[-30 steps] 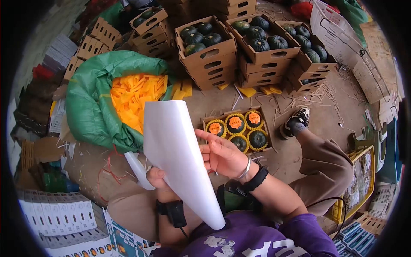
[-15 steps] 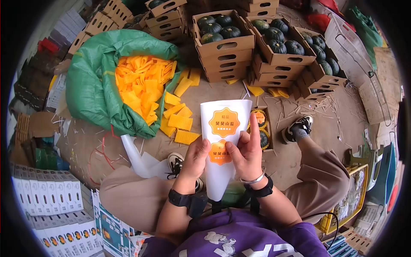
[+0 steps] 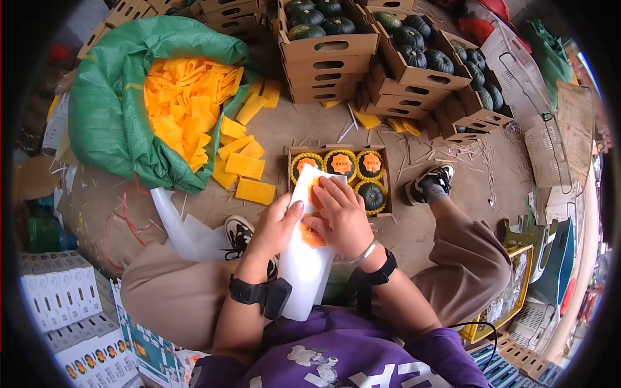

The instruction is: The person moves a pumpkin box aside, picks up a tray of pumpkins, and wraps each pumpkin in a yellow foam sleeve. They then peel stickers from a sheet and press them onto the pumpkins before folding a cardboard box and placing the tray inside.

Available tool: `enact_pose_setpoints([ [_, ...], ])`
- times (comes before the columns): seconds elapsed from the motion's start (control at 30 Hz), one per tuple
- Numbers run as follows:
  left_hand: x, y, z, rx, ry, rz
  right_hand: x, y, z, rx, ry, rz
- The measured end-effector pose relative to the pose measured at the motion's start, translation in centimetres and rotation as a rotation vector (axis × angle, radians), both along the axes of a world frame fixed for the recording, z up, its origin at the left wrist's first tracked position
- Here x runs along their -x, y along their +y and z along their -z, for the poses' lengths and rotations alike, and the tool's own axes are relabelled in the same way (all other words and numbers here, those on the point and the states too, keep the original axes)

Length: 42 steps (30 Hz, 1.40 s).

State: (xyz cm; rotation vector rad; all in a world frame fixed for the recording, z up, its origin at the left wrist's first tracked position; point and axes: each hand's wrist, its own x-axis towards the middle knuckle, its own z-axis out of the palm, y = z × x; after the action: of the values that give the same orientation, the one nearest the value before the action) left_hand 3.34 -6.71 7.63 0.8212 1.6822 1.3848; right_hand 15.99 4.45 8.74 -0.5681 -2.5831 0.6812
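Grips tall white glossy backing sheet (image 3: pixel 303 265) in left hand (image 3: pixel 275 226), fingers curled round its edge, directly before shallow brown cardboard box (image 3: pixel 387 184) of green squashes. Picks at round orange sticker (image 3: pixel 312 237) with bent fingertips of right hand (image 3: pixel 341 216); pinch itself hidden. Apparently braces sheet for peeling.

Field notes. My right hand (image 3: pixel 341 216) covers most of the orange stickers (image 3: pixel 311 237) on the backing sheet (image 3: pixel 304 271), and their print is too small to read. I cannot tell whether those fingertips pinch a sticker or only press on it. The sheet and my left hand (image 3: pixel 279 225) hide the near-left corner of the squash box (image 3: pixel 336 148), so there's no count there. The left hand also hides part of a shoe (image 3: pixel 237 231). The far carton stacks (image 3: pixel 326 48) are cut off by the top edge.
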Motion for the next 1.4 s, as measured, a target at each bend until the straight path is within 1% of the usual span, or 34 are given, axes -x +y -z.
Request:
enact_pose_setpoints([
  [0.07,0.5,0.5,1.9,0.122,-0.067,-0.044,0.4,-0.8,-0.1,-0.182,-0.167,0.054],
  [0.1,0.3,0.7,2.8,0.057,-0.188,-0.11,0.3,-0.9,0.6,-0.232,-0.191,0.033],
  [0.13,0.1,1.1,2.6,0.057,-0.192,-0.113,0.3,-0.7,1.4,-0.231,-0.194,0.029],
  [0.2,0.2,1.6,2.1,-0.013,-0.612,-0.24,0.4,-0.2,3.1,0.082,-0.061,-0.039],
  [0.23,0.4,1.5,2.6,-0.024,-0.599,-0.217,0.4,0.2,3.5,0.327,0.042,-0.083],
  [0.27,0.4,1.4,3.3,-0.022,-0.599,-0.224,0.4,0.5,3.7,0.33,0.042,-0.088],
  [0.33,0.4,1.5,4.4,-0.005,-0.234,-0.136,0.4,1.1,3.6,0.332,0.092,-0.02],
  [0.37,0.6,1.5,4.7,-0.018,-0.058,-0.077,0.5,1.3,3.3,0.168,0.058,0.04],
  [0.4,0.5,1.5,5.0,-0.015,-0.063,-0.076,0.5,1.5,2.8,0.171,0.053,0.042],
  [0.47,0.4,2.0,4.1,0.022,0.061,-0.085,0.7,2.0,2.0,-0.134,-0.083,0.025],
  [0.5,0.4,2.1,3.4,0.023,0.057,-0.086,0.9,2.0,2.3,-0.124,-0.033,0.026],
  [0.53,0.5,2.2,2.4,0.107,0.078,-0.007,0.8,2.1,3.1,-0.122,-0.037,0.026],
  [0.57,0.5,2.4,1.9,0.189,0.097,0.074,0.7,2.3,4.0,0.087,-0.026,0.0],
  [0.6,0.5,2.5,2.1,0.189,0.091,0.079,0.4,2.4,4.5,0.296,-0.015,-0.023],
  [0.63,0.6,2.6,2.4,0.205,0.143,0.12,0.7,2.5,4.4,0.264,0.169,0.017],
  [0.67,0.6,2.7,2.6,0.221,0.194,0.161,0.7,2.9,4.5,0.264,0.16,0.024],
  [0.7,0.4,2.9,2.7,0.225,0.265,0.164,0.5,3.2,4.8,0.334,0.124,0.044],
  [0.73,0.4,3.2,2.6,0.224,0.257,0.171,0.3,3.5,5.2,0.403,0.088,0.064],
  [0.8,0.4,3.7,2.2,0.423,0.31,0.226,-0.3,4.7,7.6,0.417,0.099,0.099],
  [0.83,0.4,3.7,2.6,0.491,0.343,0.204,-1.1,5.8,8.8,0.539,0.002,0.238],
  [0.87,0.6,3.5,3.6,0.487,0.337,0.215,-2.0,7.0,10.1,0.66,-0.096,0.379],
  [0.93,1.1,2.7,5.8,0.596,0.431,0.165,-4.5,9.9,13.4,0.36,0.003,0.695],
  [0.97,1.3,2.7,5.4,0.658,0.464,0.16,-6.4,11.3,14.6,0.109,-0.02,0.628],
  [1.0,1.8,2.4,6.3,0.616,0.478,0.142,-7.8,12.3,15.6,-0.139,-0.046,0.557],
  [1.03,1.9,2.6,5.8,0.599,0.444,0.103,-8.2,12.7,16.3,-0.137,-0.051,0.579],
  [1.07,1.9,2.7,5.2,0.584,0.404,0.064,-8.8,13.0,16.9,-0.194,-0.11,0.5],
  [1.1,2.0,2.6,5.7,0.563,0.394,0.042,-9.3,13.5,17.4,-0.253,-0.166,0.413],
  [1.13,2.1,2.6,5.8,0.56,0.39,0.05,-9.3,13.5,17.7,-0.244,-0.25,0.35],
  [1.2,2.2,2.5,5.9,0.559,0.389,0.037,-8.8,12.9,18.4,-0.241,-0.267,0.312],
  [1.23,2.3,2.5,6.0,0.548,0.395,0.043,-8.6,12.5,18.7,-0.203,-0.391,0.297],
  [1.27,2.2,2.5,6.0,0.551,0.394,0.046,-8.8,11.9,19.9,-0.199,-0.393,0.298],
  [1.33,2.0,2.7,5.9,0.534,0.364,0.023,-9.3,10.8,21.7,-0.233,-0.333,0.182],
  [1.37,2.1,2.7,6.1,0.537,0.359,0.022,-10.0,10.6,22.1,-0.295,-0.311,0.195],
  [1.4,2.2,2.5,6.3,0.531,0.361,0.023,-10.6,10.8,22.6,-0.288,-0.314,0.192],
])
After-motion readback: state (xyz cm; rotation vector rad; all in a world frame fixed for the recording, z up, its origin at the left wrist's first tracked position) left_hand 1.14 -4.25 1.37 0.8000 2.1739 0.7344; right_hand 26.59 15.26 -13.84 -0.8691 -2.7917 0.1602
